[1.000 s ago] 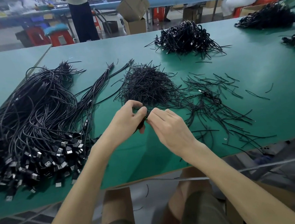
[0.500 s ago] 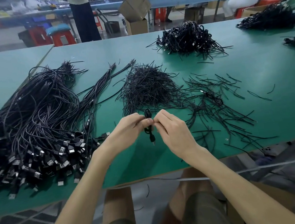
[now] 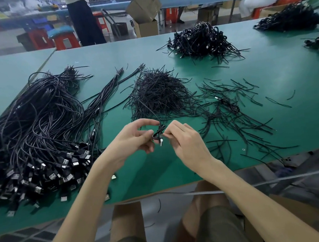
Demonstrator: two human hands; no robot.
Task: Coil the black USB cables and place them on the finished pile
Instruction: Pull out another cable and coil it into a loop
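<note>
Now that the coiled cable [image 3: 158, 133] is tipped from upright, it is pinched between left hand [image 3: 133, 142] and right hand [image 3: 186, 140], likely for tying.

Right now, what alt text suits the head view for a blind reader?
The left hand and right hand pinch a small coiled cable over a green table. Loose cables lie left, thin strands ahead, a finished pile farther back.
</note>
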